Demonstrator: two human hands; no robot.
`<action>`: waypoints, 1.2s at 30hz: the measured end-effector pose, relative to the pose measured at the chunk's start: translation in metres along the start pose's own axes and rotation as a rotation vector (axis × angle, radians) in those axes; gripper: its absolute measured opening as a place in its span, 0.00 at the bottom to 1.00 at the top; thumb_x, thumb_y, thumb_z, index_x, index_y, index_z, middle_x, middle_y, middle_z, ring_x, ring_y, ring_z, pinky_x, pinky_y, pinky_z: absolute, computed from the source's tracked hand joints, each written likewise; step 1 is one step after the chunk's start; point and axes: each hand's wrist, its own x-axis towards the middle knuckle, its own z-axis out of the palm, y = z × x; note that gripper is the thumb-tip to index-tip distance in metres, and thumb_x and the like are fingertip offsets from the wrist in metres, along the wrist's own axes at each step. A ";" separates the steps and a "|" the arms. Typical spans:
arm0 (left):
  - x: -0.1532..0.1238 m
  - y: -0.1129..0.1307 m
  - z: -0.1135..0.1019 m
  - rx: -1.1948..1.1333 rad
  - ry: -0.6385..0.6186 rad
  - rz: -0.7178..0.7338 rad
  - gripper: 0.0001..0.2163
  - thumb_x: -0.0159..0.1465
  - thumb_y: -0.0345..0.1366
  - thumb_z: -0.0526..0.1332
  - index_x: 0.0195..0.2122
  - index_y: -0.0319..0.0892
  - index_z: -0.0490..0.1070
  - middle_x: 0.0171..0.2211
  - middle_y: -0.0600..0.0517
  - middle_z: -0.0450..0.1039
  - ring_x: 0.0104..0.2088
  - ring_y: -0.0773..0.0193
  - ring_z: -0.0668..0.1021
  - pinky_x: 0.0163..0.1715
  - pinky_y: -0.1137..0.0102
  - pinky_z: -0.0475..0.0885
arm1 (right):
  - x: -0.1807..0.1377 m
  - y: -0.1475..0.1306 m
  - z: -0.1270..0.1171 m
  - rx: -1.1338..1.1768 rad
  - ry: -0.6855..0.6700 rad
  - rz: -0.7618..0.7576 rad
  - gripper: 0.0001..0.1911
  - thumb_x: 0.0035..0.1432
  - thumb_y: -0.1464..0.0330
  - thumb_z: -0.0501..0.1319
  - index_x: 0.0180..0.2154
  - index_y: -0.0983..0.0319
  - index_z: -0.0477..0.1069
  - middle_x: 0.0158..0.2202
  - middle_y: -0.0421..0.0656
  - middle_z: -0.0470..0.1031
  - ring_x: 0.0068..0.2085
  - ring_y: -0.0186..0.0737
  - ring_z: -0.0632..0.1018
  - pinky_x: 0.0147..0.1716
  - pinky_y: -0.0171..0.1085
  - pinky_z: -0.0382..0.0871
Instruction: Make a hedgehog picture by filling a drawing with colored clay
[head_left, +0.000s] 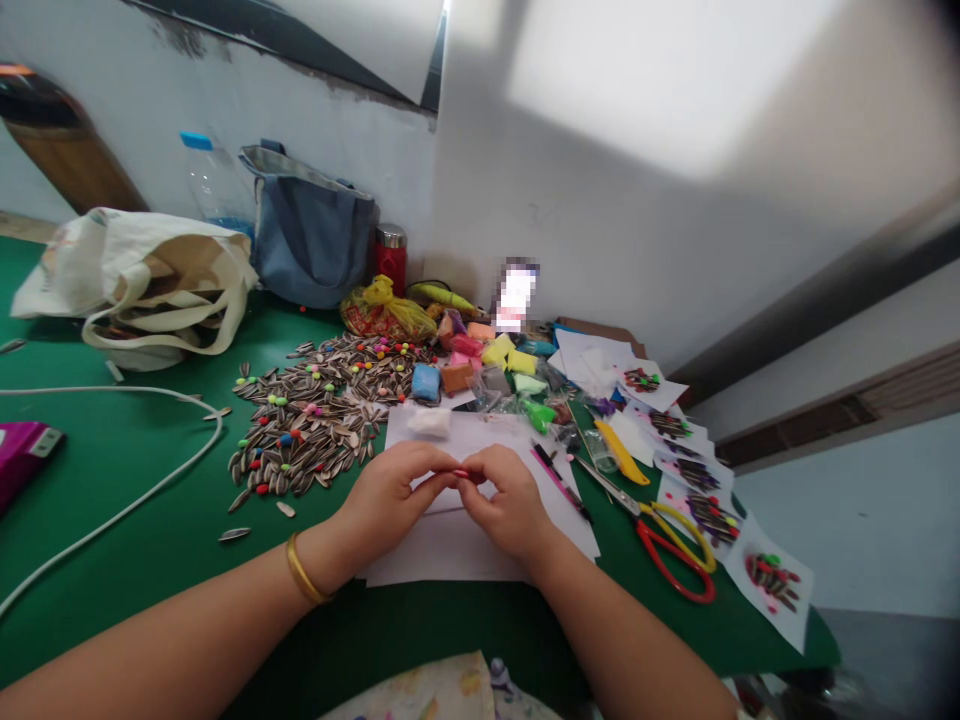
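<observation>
Bright light washes the white wall [630, 90] above the phone [516, 296], ringed by soft-edged shadow. Coarse pixelation masks the phone's glowing screen. Far right of it, the stretched picture edges blur and darken.

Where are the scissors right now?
In the head camera's view, the scissors lie on the green table, to the right of the person's right hand, between the black pen and the row of paper pieces.

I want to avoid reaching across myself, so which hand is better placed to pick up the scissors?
Probably your right hand: the scissors lie to its right, while your left hand is farther away.
</observation>
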 end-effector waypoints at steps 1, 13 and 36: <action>0.001 0.001 -0.001 -0.005 0.013 0.009 0.06 0.67 0.36 0.61 0.40 0.46 0.78 0.37 0.51 0.78 0.39 0.62 0.78 0.42 0.68 0.72 | 0.000 0.000 0.000 0.000 -0.007 -0.003 0.03 0.59 0.69 0.61 0.34 0.59 0.74 0.30 0.40 0.75 0.34 0.39 0.74 0.38 0.39 0.64; 0.002 0.002 -0.001 -0.025 0.009 -0.006 0.05 0.66 0.35 0.63 0.39 0.45 0.79 0.35 0.52 0.77 0.38 0.63 0.77 0.41 0.68 0.72 | 0.001 -0.001 0.001 -0.047 -0.047 -0.022 0.04 0.58 0.71 0.61 0.31 0.60 0.73 0.27 0.40 0.74 0.33 0.39 0.73 0.36 0.39 0.62; 0.002 -0.001 0.000 -0.049 0.020 -0.053 0.05 0.64 0.37 0.65 0.40 0.44 0.75 0.37 0.52 0.76 0.39 0.62 0.77 0.42 0.68 0.71 | 0.000 -0.002 -0.001 -0.032 -0.056 0.076 0.04 0.59 0.70 0.59 0.33 0.59 0.72 0.32 0.41 0.77 0.35 0.40 0.76 0.38 0.38 0.66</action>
